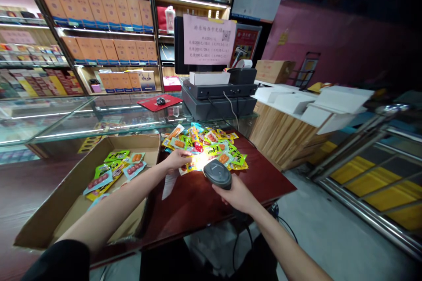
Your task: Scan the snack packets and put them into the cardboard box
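Observation:
My right hand [239,194] is wrapped round a dark barcode scanner [218,174], whose bright light falls on the packets in front of it. My left hand [178,160] pinches the edge of a yellow snack packet [188,167] lit by that beam. Just beyond both hands lies a heap of small snack packets [211,140], green, yellow and clear-fronted with sausages showing. Left of my forearm stands a shallow cardboard box [62,191] with several similar packets [110,169] in it. A white paper slip [169,184] lies under my left hand.
The dark red table [263,184] ends at right and toward me. Behind the heap are a glass counter [108,116], a black cash drawer [217,103] with a printer [243,74], and a monitor [180,48]. A mouse [160,101] rests on a red pad. Cables hang below the table.

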A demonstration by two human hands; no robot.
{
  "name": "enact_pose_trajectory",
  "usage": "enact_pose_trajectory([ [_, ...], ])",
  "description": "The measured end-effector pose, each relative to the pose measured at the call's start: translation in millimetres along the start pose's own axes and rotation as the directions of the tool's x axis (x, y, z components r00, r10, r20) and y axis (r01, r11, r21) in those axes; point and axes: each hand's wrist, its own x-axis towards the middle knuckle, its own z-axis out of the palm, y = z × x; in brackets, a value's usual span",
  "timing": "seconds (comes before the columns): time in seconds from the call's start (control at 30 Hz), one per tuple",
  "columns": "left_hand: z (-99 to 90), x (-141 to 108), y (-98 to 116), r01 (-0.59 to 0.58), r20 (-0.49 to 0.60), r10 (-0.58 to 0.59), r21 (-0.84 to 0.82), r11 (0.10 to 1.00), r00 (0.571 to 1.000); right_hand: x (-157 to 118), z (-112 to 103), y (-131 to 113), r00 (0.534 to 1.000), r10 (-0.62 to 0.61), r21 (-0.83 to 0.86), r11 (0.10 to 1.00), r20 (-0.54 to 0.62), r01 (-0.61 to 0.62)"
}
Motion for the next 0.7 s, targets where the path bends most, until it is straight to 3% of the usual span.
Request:
enact_pose_trajectory([
  [0.2,2.0,0.3,1.3,0.010,0.054,-0.009,-0.019,1.000,0.999,-1.5,0.0,-3.7,0.999,0.051,0.039,0.998,-0.003,-0.051],
  [0.3,-1.3,1.4,9.7,0.001,-0.003,-0.001,-0.007,1.000,1.000,-0.1,-1.5,-14.6,0.998,0.057,0.046,0.997,0.022,-0.058],
  [0.37,-13.1,-1.3,21.2,-0.044,-0.046,0.045,0.014,0.999,0.998,3.8,-1.3,-21.4,0.997,0.060,0.041,0.997,0.044,-0.062],
  [0.5,-69.3,-27.8,49.8,-0.100,-0.102,0.109,0.088,0.991,0.989,20.1,5.2,-30.0,0.995,0.055,0.021,0.998,0.079,-0.057],
  [0.63,-140.4,-83.7,62.5,-0.085,-0.224,0.126,0.183,0.979,0.966,40.8,18.6,-43.7,0.985,0.008,0.010,1.000,0.171,-0.010],
  [0.7,-166.0,-114.0,60.7,-0.036,-0.307,0.106,0.225,0.974,0.946,48.8,26.8,-53.5,0.976,-0.009,0.003,1.000,0.218,0.008],
])
